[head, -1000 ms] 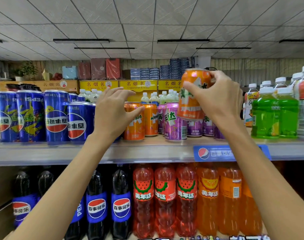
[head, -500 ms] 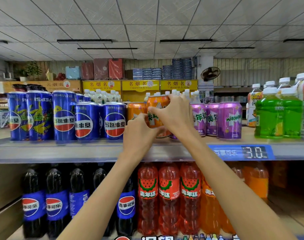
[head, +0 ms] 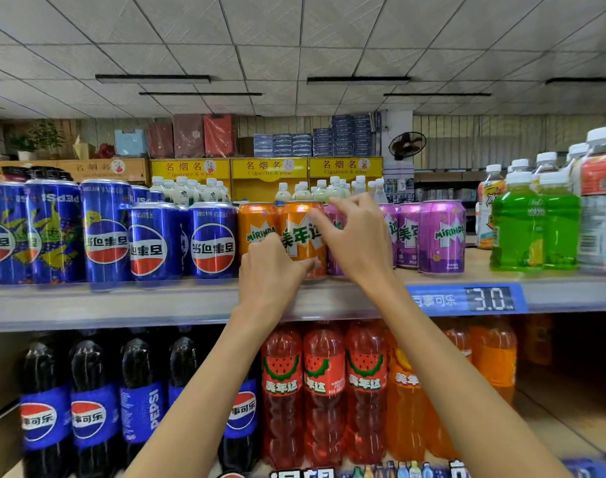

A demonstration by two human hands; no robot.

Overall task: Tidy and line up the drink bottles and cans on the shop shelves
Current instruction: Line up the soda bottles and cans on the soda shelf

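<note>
Lowered since earlier, orange can (head: 303, 236) stands on shelf (head: 122, 298) between second orange can (head: 256, 225) and purple cans (head: 441, 236), left hand (head: 270, 270) gripping its base, right hand (head: 356, 243) curled round its side; placing step, next likely square label, release.

Bright, even light; ceiling tiles (head: 267, 36) bow with wide-angle distortion, cola bottles (head: 91, 401) sit dim and soft below the hands (head: 315, 250).

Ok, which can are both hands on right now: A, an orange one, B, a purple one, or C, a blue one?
A: the left hand grips the orange can low down and the right hand holds its upper side, next to the purple cans.
</note>
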